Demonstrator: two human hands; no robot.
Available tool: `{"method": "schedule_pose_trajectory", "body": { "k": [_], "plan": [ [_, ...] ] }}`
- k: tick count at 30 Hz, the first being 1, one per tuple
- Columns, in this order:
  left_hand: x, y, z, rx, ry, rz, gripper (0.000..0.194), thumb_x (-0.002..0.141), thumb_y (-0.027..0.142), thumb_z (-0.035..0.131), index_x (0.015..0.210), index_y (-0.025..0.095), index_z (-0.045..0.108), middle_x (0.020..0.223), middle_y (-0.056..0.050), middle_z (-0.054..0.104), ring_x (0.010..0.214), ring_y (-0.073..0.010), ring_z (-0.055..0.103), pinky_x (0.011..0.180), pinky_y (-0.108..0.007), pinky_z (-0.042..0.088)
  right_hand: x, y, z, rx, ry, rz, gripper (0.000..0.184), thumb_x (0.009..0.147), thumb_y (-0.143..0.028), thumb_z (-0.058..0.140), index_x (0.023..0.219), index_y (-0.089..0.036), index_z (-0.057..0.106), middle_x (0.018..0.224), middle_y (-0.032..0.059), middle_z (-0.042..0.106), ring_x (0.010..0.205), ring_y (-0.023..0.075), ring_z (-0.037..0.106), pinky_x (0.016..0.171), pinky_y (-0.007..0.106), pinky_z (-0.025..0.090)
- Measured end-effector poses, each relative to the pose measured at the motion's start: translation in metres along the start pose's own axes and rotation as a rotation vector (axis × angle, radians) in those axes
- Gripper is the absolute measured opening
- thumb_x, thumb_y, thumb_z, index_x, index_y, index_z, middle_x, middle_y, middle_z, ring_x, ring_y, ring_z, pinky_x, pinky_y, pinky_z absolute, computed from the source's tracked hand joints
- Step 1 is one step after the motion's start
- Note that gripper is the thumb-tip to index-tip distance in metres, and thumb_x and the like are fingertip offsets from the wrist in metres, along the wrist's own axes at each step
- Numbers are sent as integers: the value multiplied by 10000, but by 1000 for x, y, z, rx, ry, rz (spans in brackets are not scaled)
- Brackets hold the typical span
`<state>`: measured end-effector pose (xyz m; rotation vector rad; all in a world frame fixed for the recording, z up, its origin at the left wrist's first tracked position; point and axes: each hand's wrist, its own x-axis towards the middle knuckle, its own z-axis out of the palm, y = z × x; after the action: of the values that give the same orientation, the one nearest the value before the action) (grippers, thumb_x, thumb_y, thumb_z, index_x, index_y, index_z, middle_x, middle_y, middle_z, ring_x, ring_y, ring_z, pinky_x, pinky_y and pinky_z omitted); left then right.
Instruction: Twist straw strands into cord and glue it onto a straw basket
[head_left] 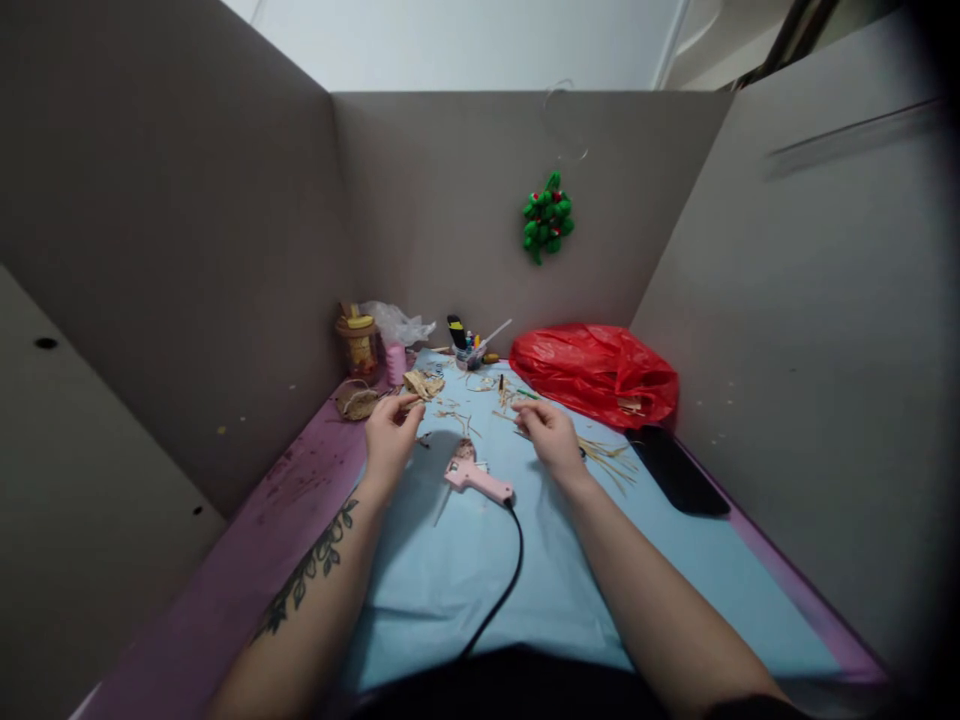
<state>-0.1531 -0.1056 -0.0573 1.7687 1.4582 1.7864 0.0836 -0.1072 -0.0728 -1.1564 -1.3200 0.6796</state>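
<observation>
My left hand (391, 438) hovers over the left side of the blue sheet with thumb and fingers pinched; whatever is between the fingertips is too small to make out. Close beyond it sits a bundle of tan dried-straw material (424, 384). My right hand (549, 438) is closed at the fingertips, where a thin straw strand (504, 416) sticks out to the left. Between the hands, a pink hot glue gun (480, 480) lies on its side, nozzle pointing away. Beside my right wrist are loose long straw strips (611, 460).
The blue sheet (525, 600) covers a purple table. A black cable (517, 560) runs from the glue gun towards me. Farther back stand a lidded cup (358, 345), a pink thread spool (395, 364), a pot of tools (470, 352) and a red plastic bag (592, 370). A black phone-like slab (679, 470) lies right.
</observation>
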Motion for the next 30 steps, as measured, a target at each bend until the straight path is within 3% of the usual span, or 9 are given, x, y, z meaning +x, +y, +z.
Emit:
{"method": "schedule_pose_trajectory", "body": {
  "k": [4, 7, 9, 10, 13, 16, 19, 23, 30],
  "plan": [
    [1, -8, 2, -57, -44, -111, 248, 729, 309, 615, 888, 130, 680, 838, -70, 673, 744, -158, 620, 689, -272, 498, -6, 2, -5, -508, -101, -193, 70, 715, -237, 629, 761, -191, 655, 1067, 118, 617, 1058, 260, 502, 918, 435, 348],
    [0, -8, 4, -33, -64, -96, 244, 726, 311, 612, 880, 137, 685, 833, -67, 671, 739, -159, 619, 688, -275, 499, -24, -5, 8, -647, -420, -233, 233, 812, -332, 540, 647, -186, 618, 879, 87, 645, 887, 217, 564, 823, 362, 387],
    [0, -8, 4, 2, -76, -76, 229, 726, 300, 610, 869, 139, 688, 818, -62, 663, 726, -156, 615, 680, -276, 501, -38, -8, 18, -718, -519, -201, 291, 706, -433, 659, 855, -185, 631, 854, 72, 626, 814, 214, 566, 709, 309, 392],
    [-1, -8, 4, 15, -82, -64, 222, 728, 294, 607, 864, 139, 689, 816, -61, 659, 722, -155, 613, 676, -275, 502, -44, -9, 22, -734, -574, -173, 463, 618, -453, 728, 972, -183, 604, 888, 72, 621, 793, 211, 567, 656, 283, 381],
    [-1, -10, 3, 41, -99, -19, 209, 738, 286, 597, 865, 146, 687, 839, -62, 654, 740, -156, 612, 676, -277, 506, -53, -7, 26, -738, -644, -88, 713, 514, -384, 799, 1135, -185, 511, 891, 61, 613, 738, 200, 571, 567, 241, 329],
    [0, -12, 1, 68, -87, 3, 197, 743, 278, 592, 862, 154, 687, 850, -62, 655, 754, -160, 613, 690, -284, 508, -48, -6, 21, -616, -606, -12, 550, 627, -312, 715, 1115, -190, 495, 747, 12, 596, 631, 166, 549, 523, 229, 306],
    [2, -11, -1, 77, -58, -25, 190, 736, 262, 596, 854, 145, 687, 840, -66, 657, 743, -160, 618, 698, -288, 511, -37, -6, 11, -282, -501, 111, 346, 718, -317, 599, 1022, -184, 499, 691, -11, 576, 571, 139, 535, 505, 228, 353],
    [1, -10, -1, 79, -61, -13, 181, 737, 264, 598, 854, 157, 686, 828, -59, 658, 732, -157, 617, 684, -284, 516, -34, -7, 3, 159, -371, 230, 313, 702, -309, 598, 973, -179, 506, 652, -27, 577, 531, 121, 540, 537, 248, 441],
    [-10, -8, 4, 122, -155, 110, 174, 785, 273, 571, 889, 181, 675, 902, -62, 654, 797, -160, 611, 696, -276, 513, -53, -12, 17, 43, -346, 163, 233, 741, -393, 572, 652, -178, 579, 472, -12, 551, 442, 123, 515, 491, 248, 442]
  ]
}}
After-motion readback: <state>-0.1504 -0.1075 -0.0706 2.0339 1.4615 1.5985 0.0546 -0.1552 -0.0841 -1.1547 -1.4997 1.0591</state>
